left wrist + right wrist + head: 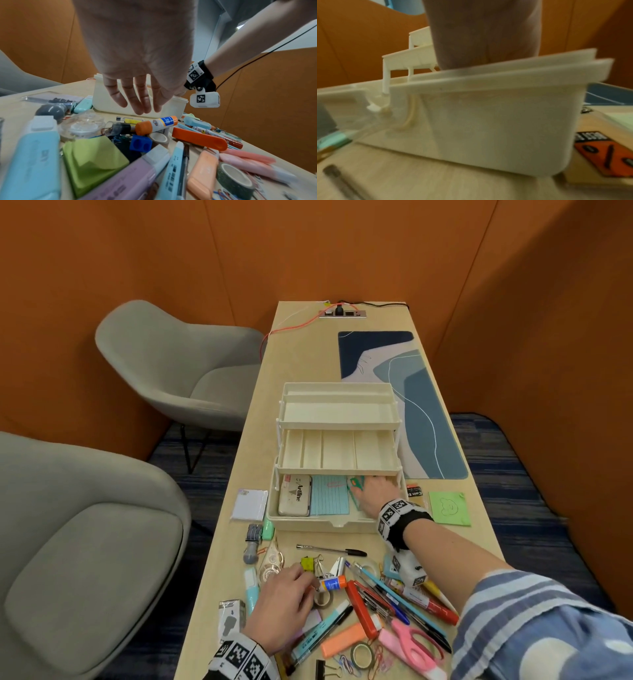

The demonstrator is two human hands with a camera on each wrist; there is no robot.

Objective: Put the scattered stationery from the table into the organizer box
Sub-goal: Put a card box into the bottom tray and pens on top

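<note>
The cream tiered organizer box (322, 523) stands open mid-table, its two upper trays swung back and bare. An Artline ink pad (295, 495), a blue lined card (330, 495) and a teal item (355, 486) lie in its bottom compartment. My right hand (373, 491) reaches into that compartment's right end beside the teal item. The box wall (505, 121) hides its fingers in the right wrist view. My left hand (140, 106) hovers with straight fingers just above an orange-capped glue stick (157, 124) in the stationery pile, holding nothing.
Pens, highlighters, an orange stapler (358, 609), pink scissors (414, 645), tape rolls and clips crowd the near table. A white notepad (250, 504) lies left of the box and a green sticky note (448, 508) right. Behind it is a blue desk mat (421, 405); grey chairs stand left.
</note>
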